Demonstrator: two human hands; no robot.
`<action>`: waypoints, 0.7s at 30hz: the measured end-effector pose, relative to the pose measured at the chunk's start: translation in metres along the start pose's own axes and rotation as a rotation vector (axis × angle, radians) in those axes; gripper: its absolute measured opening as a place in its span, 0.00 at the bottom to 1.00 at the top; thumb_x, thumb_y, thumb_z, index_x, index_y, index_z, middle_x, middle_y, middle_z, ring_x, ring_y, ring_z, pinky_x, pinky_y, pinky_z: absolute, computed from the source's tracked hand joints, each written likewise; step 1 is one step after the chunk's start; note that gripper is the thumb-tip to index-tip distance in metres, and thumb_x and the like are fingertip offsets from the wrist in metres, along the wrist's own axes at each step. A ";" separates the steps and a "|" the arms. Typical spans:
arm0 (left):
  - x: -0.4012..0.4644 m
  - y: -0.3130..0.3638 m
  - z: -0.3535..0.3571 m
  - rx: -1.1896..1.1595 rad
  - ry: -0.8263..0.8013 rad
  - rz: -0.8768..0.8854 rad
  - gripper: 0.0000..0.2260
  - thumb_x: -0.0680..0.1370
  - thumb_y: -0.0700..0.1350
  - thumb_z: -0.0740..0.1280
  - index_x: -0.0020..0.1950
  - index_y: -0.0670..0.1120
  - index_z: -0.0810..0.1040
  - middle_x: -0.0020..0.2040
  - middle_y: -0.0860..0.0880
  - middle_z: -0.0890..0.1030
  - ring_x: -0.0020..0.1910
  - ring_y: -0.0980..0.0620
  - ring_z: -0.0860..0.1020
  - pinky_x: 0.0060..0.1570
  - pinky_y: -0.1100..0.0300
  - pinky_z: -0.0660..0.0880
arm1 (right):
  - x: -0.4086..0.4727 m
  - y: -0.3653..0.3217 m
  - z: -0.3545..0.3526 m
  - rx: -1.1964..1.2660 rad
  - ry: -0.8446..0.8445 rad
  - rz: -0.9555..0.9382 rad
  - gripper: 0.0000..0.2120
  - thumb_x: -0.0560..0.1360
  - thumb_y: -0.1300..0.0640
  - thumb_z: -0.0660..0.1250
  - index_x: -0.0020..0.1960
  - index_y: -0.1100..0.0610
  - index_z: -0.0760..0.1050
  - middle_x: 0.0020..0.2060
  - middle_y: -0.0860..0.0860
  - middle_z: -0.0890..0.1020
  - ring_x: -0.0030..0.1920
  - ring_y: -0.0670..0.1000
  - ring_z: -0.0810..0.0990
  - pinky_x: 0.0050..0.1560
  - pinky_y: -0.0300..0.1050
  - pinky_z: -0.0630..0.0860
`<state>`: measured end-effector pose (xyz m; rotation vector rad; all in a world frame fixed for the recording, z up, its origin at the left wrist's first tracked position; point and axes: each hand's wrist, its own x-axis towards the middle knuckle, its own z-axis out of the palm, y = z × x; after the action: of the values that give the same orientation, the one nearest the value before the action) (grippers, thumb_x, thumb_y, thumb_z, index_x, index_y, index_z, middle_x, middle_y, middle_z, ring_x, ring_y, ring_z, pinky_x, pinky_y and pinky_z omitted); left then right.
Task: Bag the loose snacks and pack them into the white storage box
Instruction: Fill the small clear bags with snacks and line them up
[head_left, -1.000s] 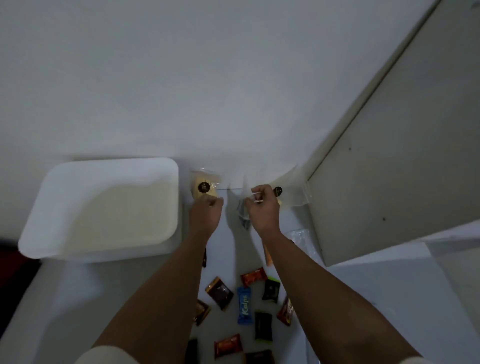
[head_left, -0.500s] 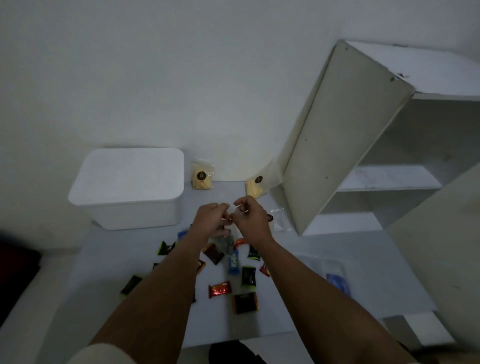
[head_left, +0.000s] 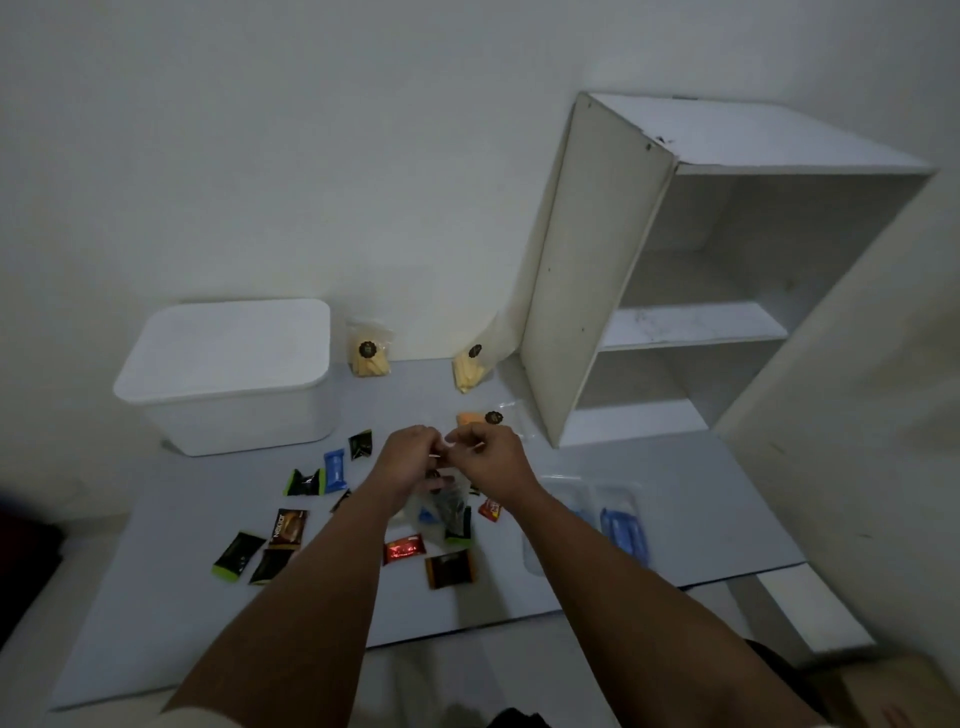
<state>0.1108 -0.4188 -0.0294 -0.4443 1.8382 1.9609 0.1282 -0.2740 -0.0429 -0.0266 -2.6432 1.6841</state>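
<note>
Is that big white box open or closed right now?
Closed: a flat white lid covers the whole top of the white storage box.

White storage box (head_left: 228, 374), pale grey table (head_left: 675, 499), blue wrapper (head_left: 335, 470), red wrapper (head_left: 403, 548), black-and-green wrapper (head_left: 305, 483).

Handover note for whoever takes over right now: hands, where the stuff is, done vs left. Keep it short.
Left hand and right hand: both pinch the top of a clear bag with snacks inside, held above the table.
White box: back left, lid on.
Loose snacks: scattered on the table.
Three filled bags near the back wall.
Left: close this bag, bag the rest, open the box, pack.
</note>
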 end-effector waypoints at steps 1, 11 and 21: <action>-0.001 0.001 0.005 0.031 -0.005 -0.005 0.05 0.80 0.37 0.61 0.47 0.38 0.75 0.47 0.37 0.80 0.47 0.43 0.83 0.49 0.44 0.83 | -0.002 0.003 -0.008 -0.004 -0.003 0.009 0.07 0.75 0.52 0.74 0.48 0.56 0.86 0.41 0.48 0.86 0.42 0.41 0.83 0.45 0.37 0.79; -0.017 -0.009 0.073 0.680 0.025 0.169 0.12 0.70 0.50 0.66 0.31 0.44 0.73 0.31 0.43 0.74 0.32 0.49 0.72 0.36 0.55 0.69 | -0.003 0.047 -0.095 -0.219 0.041 0.174 0.12 0.74 0.62 0.66 0.42 0.49 0.84 0.42 0.50 0.87 0.41 0.52 0.86 0.48 0.49 0.84; -0.034 -0.032 0.133 0.638 0.235 0.203 0.15 0.71 0.54 0.65 0.30 0.46 0.69 0.28 0.46 0.73 0.32 0.49 0.75 0.37 0.54 0.71 | -0.022 0.070 -0.138 -0.430 -0.164 -0.211 0.18 0.82 0.60 0.59 0.69 0.54 0.77 0.52 0.55 0.78 0.54 0.56 0.79 0.56 0.47 0.76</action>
<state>0.1632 -0.2876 -0.0296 -0.2965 2.5997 1.3512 0.1532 -0.1194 -0.0482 0.3876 -2.9479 1.0784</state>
